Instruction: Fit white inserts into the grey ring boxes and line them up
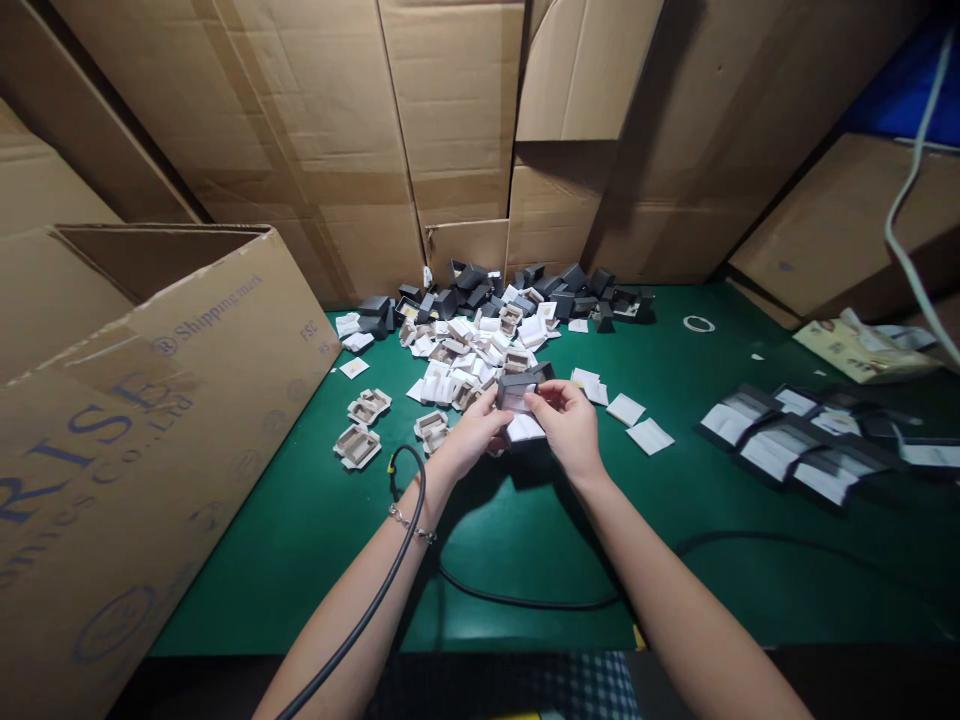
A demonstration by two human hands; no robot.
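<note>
My left hand (474,432) and my right hand (568,425) meet over the green table (315,520), both closed on a small dark grey box (517,388) with a white insert (523,428) showing below it. Just beyond my hands lies a heap of white and beige inserts (472,355). Behind that heap is a pile of dark grey boxes (525,290). A bracelet sits on my left wrist.
A large open cardboard carton (142,400) stands at the left. Cardboard sheets wall the back. Flat dark sleeves with white cards (795,450) lie at the right, loose white cards (637,425) near my right hand. A black cable (525,600) crosses the near table.
</note>
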